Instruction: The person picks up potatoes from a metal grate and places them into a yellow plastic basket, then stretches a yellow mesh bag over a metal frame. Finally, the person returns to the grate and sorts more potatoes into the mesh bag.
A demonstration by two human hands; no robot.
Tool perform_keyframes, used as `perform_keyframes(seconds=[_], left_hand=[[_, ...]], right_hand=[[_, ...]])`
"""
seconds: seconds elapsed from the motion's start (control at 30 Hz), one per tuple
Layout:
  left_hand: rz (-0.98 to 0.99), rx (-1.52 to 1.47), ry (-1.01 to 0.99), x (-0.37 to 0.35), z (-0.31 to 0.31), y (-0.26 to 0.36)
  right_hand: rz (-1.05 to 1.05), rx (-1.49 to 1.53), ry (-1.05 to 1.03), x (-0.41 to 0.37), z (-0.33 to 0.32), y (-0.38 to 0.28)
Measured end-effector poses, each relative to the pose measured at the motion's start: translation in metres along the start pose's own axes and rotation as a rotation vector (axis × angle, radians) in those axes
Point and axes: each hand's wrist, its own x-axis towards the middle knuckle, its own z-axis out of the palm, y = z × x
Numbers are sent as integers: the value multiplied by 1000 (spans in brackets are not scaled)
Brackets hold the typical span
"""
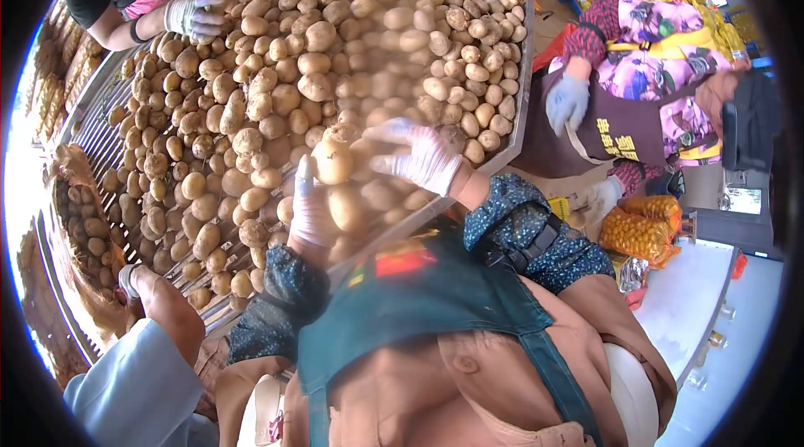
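Both of my hands wear white gloves with faint stripes and are low over a bed of potatoes [314, 87]. My left hand [310, 208] has a finger stretched upward, beside a large pale potato [333, 162] and another potato [343, 208]; its other fingers are partly hidden. My right hand [423, 158] reaches in from the right, its fingers apart and smeared by motion. A darker potato [450, 139] lies just beyond its knuckles. Neither hand clearly grips anything. Potatoes between and above my hands are blurred.
The potatoes lie on a slatted metal table [107, 125] with a raised rim [526, 83]. Another person's gloved hand [194, 18] works at the upper left. A person in a brown apron [599, 133] stands right. A sack of potatoes [88, 221] and a bare arm [172, 313] are at left.
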Motion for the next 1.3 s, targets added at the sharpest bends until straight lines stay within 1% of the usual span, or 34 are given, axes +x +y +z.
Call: perform_keyframes(seconds=[0.03,0.1,0.13,0.23,0.33,0.43,0.5,0.53,0.57,0.6,0.63,0.67,0.73,0.77,0.83,0.87,0.9,0.93,1.0,1.03,1.1,1.2,1.23,1.27,1.3], left_hand=[[-16,14,-31,-3,2,0],[-47,43,-94,-9,11,0],[-48,54,-91,-8,6,0],[-25,68,-83,-4,-4,-4],[26,42,-80,-6,4,-8],[21,41,-116,-13,10,-4],[-1,49,-138,-21,14,-3],[-16,67,-187,-21,18,1],[-33,84,-238,-20,21,6],[-19,78,-164,-19,21,3],[-5,73,-90,-18,22,1],[-6,66,-68,-17,23,-1],[-4,59,-28,-17,25,-5],[-22,44,-14,-12,20,-7],[-63,17,17,1,13,-14],[-97,37,-4,2,10,-17],[-132,59,-25,0,18,-17],[-170,86,-52,-1,25,-20],[-263,-127,-205,6,35,-31],[-313,-235,-280,10,43,-37],[-264,15,-189,4,70,-54],[-295,86,-205,27,58,-82],[-216,125,-1,23,85,-99],[-247,165,-41,32,78,-106],[-245,225,-48,35,89,-114]], right_hand=[[52,98,51,-1,2,-6],[66,124,55,1,-2,-11],[75,138,58,2,-4,-12],[49,33,143,1,1,-11],[385,635,249,-2,6,-5],[437,979,313,0,6,3],[445,742,370,1,8,22],[451,624,399,3,8,37],[348,487,434,3,7,67],[248,350,464,3,6,105],[252,310,457,0,4,107],[257,271,449,-3,1,109],[468,388,364,-12,-9,45],[466,471,254,-19,-16,36],[350,532,135,-29,-18,32],[290,562,74,-35,-19,28],[374,533,14,-41,-19,14],[372,597,-86,-46,-19,14],[349,560,-141,-55,-22,5],[314,562,-96,-62,-25,15],[244,568,-5,-78,-30,44],[312,965,26,-115,-52,45],[248,1087,70,-132,-62,42],[260,1178,128,-150,-68,37],[274,1271,199,-168,-76,24]])
